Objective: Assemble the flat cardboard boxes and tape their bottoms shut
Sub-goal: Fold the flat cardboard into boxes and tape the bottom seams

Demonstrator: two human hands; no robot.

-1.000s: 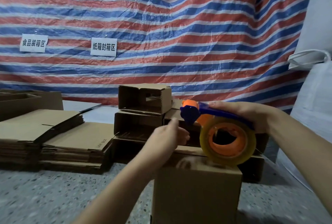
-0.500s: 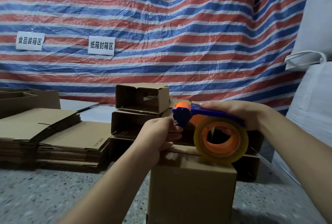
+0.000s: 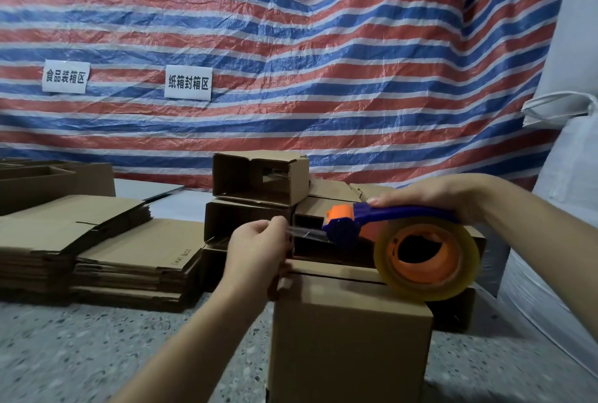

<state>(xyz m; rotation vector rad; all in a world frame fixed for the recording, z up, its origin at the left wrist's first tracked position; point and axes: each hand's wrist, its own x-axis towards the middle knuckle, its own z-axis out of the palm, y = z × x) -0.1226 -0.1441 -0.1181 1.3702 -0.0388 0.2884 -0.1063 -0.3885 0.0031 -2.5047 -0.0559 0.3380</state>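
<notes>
The right hand [image 3: 430,197] is gripping the blue-and-orange tape dispenser [image 3: 382,228] above the upright brown cardboard box [image 3: 349,338] on the speckled floor [image 3: 97,338]; the left hand [image 3: 255,250] is pinching the clear tape strip [image 3: 307,233] over the box's far-left top edge.

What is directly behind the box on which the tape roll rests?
Behind the box stand stacked assembled boxes, open ends facing the camera. The left hand, tape dispenser and tape roll cover part of them.
</notes>
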